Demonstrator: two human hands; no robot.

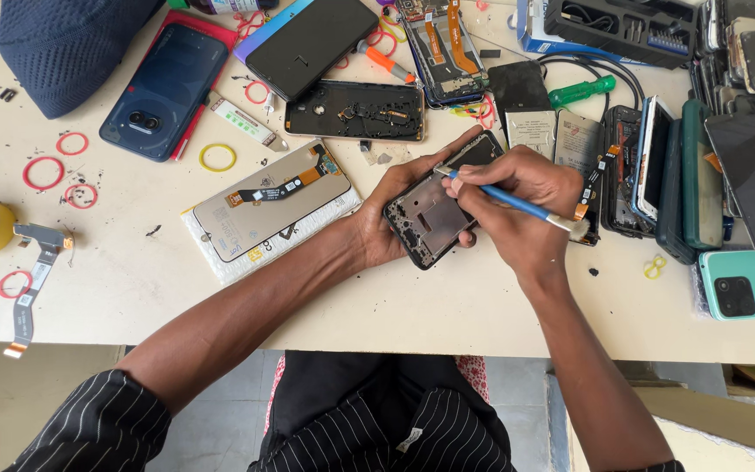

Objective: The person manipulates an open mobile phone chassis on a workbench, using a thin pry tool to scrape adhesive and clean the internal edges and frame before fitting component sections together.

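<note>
Fingers of the right hand (517, 205) pinch a thin blue brush (509, 201) like a pen, closed snugly round its handle; the metal end points at the open phone frame (434, 214), while the bristles trail out to the right past the knuckles. The left hand (386, 218) cups that frame from its left edge, thumb over the top rim and fingers curled underneath, gripping firmly and tipping it slightly off the tabletop (395, 306).

The frame looks light and stiff but thin and easily bent or scratched, so the side rails seem the safest place to hold, as the left hand does. Its long axis runs diagonally, from lower left to upper right, with the open inside facing up.

Just left lies a loose screen panel (268, 205) with an orange ribbon cable on white padding. Above sits an opened phone back (356, 111). Stacked phones (701, 175) crowd the right side.
</note>
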